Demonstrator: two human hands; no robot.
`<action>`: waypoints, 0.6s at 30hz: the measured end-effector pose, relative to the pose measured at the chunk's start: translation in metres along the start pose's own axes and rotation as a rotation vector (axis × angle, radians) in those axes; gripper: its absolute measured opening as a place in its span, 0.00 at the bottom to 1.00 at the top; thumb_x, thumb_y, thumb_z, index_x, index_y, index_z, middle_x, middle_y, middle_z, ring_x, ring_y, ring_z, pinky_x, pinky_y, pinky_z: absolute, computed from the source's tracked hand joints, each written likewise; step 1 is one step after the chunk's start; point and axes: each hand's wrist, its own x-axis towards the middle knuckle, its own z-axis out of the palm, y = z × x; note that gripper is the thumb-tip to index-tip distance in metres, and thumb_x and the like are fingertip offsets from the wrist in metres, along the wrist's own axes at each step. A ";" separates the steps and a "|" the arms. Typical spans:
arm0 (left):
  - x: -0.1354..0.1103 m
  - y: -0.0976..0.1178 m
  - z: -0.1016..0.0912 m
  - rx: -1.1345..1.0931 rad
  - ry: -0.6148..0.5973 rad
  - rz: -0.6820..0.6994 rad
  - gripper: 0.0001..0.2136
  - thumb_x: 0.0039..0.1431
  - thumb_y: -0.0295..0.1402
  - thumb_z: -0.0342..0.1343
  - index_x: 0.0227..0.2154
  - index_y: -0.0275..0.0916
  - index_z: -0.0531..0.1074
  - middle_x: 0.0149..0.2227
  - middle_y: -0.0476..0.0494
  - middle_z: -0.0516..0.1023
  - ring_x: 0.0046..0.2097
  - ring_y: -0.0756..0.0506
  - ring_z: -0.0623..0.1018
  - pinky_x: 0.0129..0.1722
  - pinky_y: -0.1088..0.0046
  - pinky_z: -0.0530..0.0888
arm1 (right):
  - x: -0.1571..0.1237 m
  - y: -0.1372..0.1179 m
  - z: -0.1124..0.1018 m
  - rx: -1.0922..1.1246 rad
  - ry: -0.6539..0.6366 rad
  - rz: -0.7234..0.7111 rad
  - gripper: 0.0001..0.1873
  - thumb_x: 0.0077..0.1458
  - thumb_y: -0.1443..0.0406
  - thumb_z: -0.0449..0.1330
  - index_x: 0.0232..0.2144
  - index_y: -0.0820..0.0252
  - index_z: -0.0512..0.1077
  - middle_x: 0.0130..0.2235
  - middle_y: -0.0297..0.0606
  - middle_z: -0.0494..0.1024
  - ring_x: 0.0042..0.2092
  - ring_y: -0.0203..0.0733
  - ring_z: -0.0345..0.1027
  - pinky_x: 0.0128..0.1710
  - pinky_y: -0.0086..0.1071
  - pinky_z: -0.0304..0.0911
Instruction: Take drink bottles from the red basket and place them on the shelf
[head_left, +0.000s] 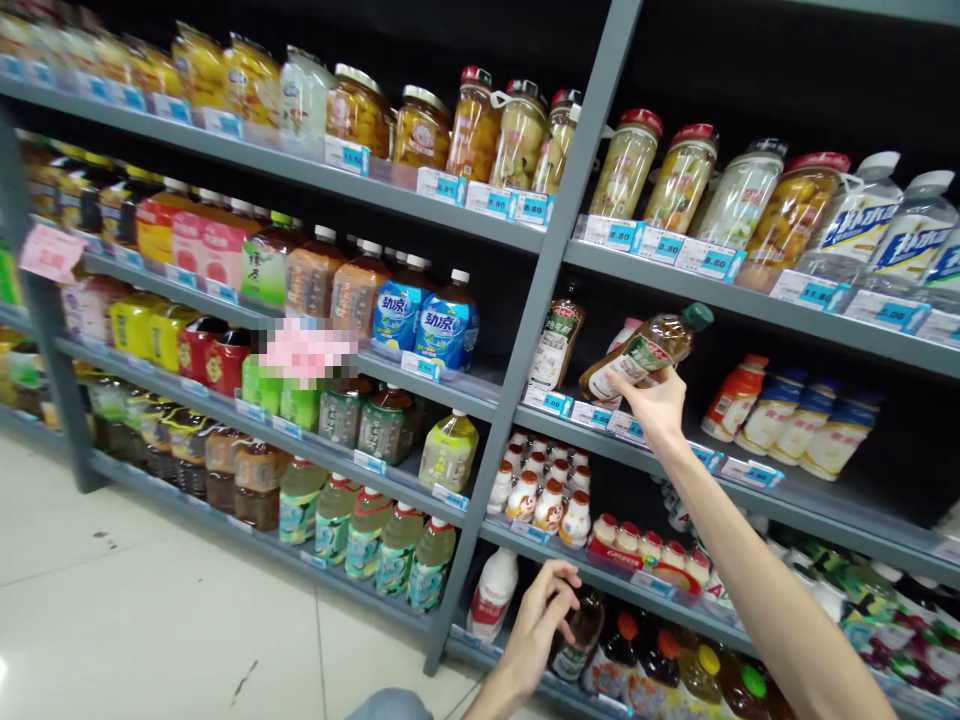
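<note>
My right hand (656, 405) is closed around a drink bottle (641, 350) with brown liquid, a dark green cap and a green-and-white label. The bottle leans, cap up to the right, just above the edge of the middle shelf on the right. Left of it stands a similar dark bottle (555, 340), and a pink-topped bottle is partly hidden behind it. Lower down, my left hand (544, 620) hovers by the bottom shelf, fingers loosely bent and apart, with nothing seen in them. Partly behind those fingers is another dark bottle (581, 640).
A grey upright (536, 250) divides the shelving. Small white bottles (551, 500) and a red-capped pack (649, 550) stand below my right hand. Orange and white bottles (787, 410) are to its right. Glass jars (630, 165) line the shelf above. My knee (390, 705) shows over the tiled floor.
</note>
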 end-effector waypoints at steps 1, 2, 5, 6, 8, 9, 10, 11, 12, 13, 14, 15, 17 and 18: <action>0.000 0.000 -0.001 0.004 -0.001 -0.004 0.23 0.64 0.55 0.55 0.49 0.40 0.70 0.44 0.41 0.70 0.43 0.45 0.72 0.29 0.74 0.74 | 0.004 0.002 0.003 -0.020 -0.014 0.027 0.32 0.36 0.53 0.77 0.41 0.66 0.76 0.43 0.51 0.83 0.44 0.56 0.79 0.46 0.47 0.74; 0.000 -0.001 -0.001 0.007 -0.004 -0.008 0.23 0.64 0.55 0.54 0.49 0.40 0.70 0.44 0.41 0.70 0.43 0.44 0.72 0.29 0.74 0.74 | 0.007 0.003 0.005 -0.043 -0.023 0.056 0.31 0.35 0.53 0.77 0.40 0.65 0.77 0.42 0.50 0.84 0.42 0.56 0.80 0.45 0.47 0.75; 0.000 -0.002 -0.002 0.029 -0.032 -0.011 0.24 0.64 0.55 0.54 0.49 0.40 0.69 0.44 0.40 0.69 0.43 0.44 0.72 0.29 0.73 0.74 | 0.015 0.003 0.008 -0.102 -0.098 0.097 0.30 0.34 0.53 0.77 0.38 0.64 0.78 0.39 0.49 0.84 0.41 0.55 0.80 0.44 0.46 0.75; 0.000 -0.003 -0.002 0.044 -0.046 -0.011 0.24 0.65 0.55 0.53 0.50 0.40 0.69 0.44 0.40 0.69 0.43 0.44 0.72 0.29 0.73 0.74 | 0.017 0.004 0.009 -0.104 -0.133 0.095 0.30 0.35 0.52 0.77 0.39 0.64 0.78 0.39 0.48 0.84 0.42 0.55 0.80 0.44 0.45 0.75; -0.002 -0.003 -0.001 0.094 -0.071 -0.008 0.23 0.65 0.55 0.53 0.50 0.40 0.70 0.44 0.41 0.70 0.42 0.45 0.72 0.30 0.74 0.74 | 0.022 0.006 0.011 -0.101 -0.201 0.086 0.30 0.35 0.52 0.77 0.39 0.63 0.78 0.38 0.46 0.85 0.42 0.54 0.80 0.45 0.45 0.75; -0.003 -0.003 0.000 0.130 -0.084 -0.004 0.23 0.66 0.55 0.53 0.50 0.40 0.70 0.45 0.41 0.70 0.42 0.45 0.72 0.30 0.74 0.74 | 0.025 0.007 0.012 -0.103 -0.231 0.086 0.29 0.35 0.52 0.77 0.38 0.63 0.77 0.37 0.45 0.84 0.42 0.53 0.79 0.44 0.45 0.75; -0.004 -0.003 0.000 0.167 -0.098 0.000 0.22 0.66 0.54 0.52 0.50 0.41 0.70 0.45 0.41 0.70 0.42 0.45 0.73 0.30 0.74 0.74 | 0.028 0.009 0.014 -0.112 -0.255 0.089 0.29 0.35 0.53 0.77 0.37 0.62 0.77 0.36 0.44 0.84 0.41 0.53 0.79 0.44 0.45 0.75; -0.004 -0.002 0.001 0.202 -0.113 0.005 0.22 0.66 0.54 0.52 0.50 0.41 0.70 0.46 0.41 0.69 0.42 0.45 0.73 0.31 0.74 0.74 | 0.031 0.010 0.015 -0.127 -0.274 0.091 0.28 0.34 0.54 0.77 0.36 0.62 0.77 0.34 0.43 0.84 0.40 0.53 0.79 0.43 0.45 0.75; -0.005 -0.002 0.001 0.232 -0.127 0.007 0.22 0.66 0.54 0.52 0.50 0.41 0.70 0.46 0.41 0.69 0.42 0.46 0.73 0.31 0.73 0.74 | 0.034 0.011 0.016 -0.146 -0.291 0.087 0.27 0.34 0.54 0.78 0.35 0.61 0.77 0.33 0.42 0.84 0.40 0.54 0.79 0.43 0.45 0.75; -0.006 -0.001 0.002 0.255 -0.140 0.006 0.22 0.66 0.54 0.52 0.51 0.41 0.70 0.46 0.41 0.69 0.42 0.46 0.73 0.31 0.73 0.74 | 0.037 0.011 0.017 -0.168 -0.308 0.081 0.26 0.33 0.55 0.78 0.34 0.61 0.76 0.32 0.42 0.83 0.40 0.54 0.79 0.42 0.45 0.75; -0.006 0.000 0.002 0.271 -0.150 0.001 0.22 0.66 0.54 0.52 0.51 0.41 0.70 0.46 0.41 0.68 0.41 0.46 0.73 0.31 0.73 0.74 | 0.040 0.010 0.018 -0.195 -0.326 0.074 0.25 0.33 0.55 0.78 0.32 0.61 0.76 0.31 0.43 0.83 0.39 0.55 0.79 0.42 0.45 0.75; -0.007 0.000 0.002 0.283 -0.157 -0.004 0.23 0.66 0.54 0.52 0.51 0.41 0.70 0.45 0.42 0.68 0.40 0.47 0.72 0.31 0.73 0.74 | 0.042 0.009 0.018 -0.226 -0.344 0.069 0.24 0.34 0.56 0.78 0.32 0.61 0.76 0.30 0.43 0.83 0.39 0.55 0.79 0.43 0.45 0.75; -0.007 0.001 0.002 0.303 -0.162 -0.011 0.22 0.67 0.53 0.52 0.51 0.40 0.70 0.45 0.41 0.68 0.40 0.47 0.72 0.32 0.72 0.74 | 0.046 0.004 0.016 -0.275 -0.360 0.036 0.25 0.34 0.55 0.78 0.32 0.61 0.76 0.31 0.44 0.82 0.39 0.56 0.79 0.43 0.46 0.74; -0.007 0.002 0.002 0.309 -0.166 -0.011 0.22 0.67 0.53 0.52 0.51 0.40 0.70 0.45 0.41 0.68 0.41 0.46 0.72 0.32 0.73 0.74 | 0.048 0.001 0.015 -0.295 -0.356 0.008 0.27 0.34 0.55 0.78 0.34 0.61 0.75 0.32 0.45 0.83 0.40 0.57 0.79 0.44 0.47 0.74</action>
